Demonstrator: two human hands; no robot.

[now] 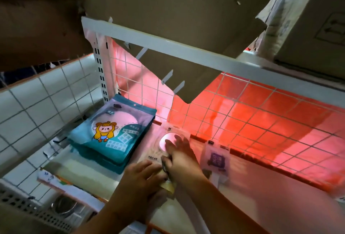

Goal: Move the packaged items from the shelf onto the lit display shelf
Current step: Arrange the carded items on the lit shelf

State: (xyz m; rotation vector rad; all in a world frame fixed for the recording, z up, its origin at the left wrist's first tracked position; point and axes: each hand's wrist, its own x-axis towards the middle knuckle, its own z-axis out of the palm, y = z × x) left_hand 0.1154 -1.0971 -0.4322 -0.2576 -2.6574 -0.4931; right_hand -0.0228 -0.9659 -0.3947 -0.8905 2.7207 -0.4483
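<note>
A pale package with a round window [164, 145] lies flat on the lit display shelf [89, 176], which glows red-pink. My right hand [180, 156] rests on top of it with straight fingers reaching toward the window. My left hand [144, 171] lies flat on the package's near end, fingers spread; its lower corner [169, 187] sticks out below both hands. To the left sits a stack of teal pouches [110, 136] with a cartoon figure. A small pack with a purple label [217, 158] lies just right of my right hand.
A white wire grid [224, 114] backs the shelf, in front of red tiles. A white shelf rail [168, 45] crosses overhead with cardboard boxes [177, 6] on it. White tiled wall [37, 103] stands at left. A perforated basket [28, 207] and metal bowl [64, 206] sit lower left.
</note>
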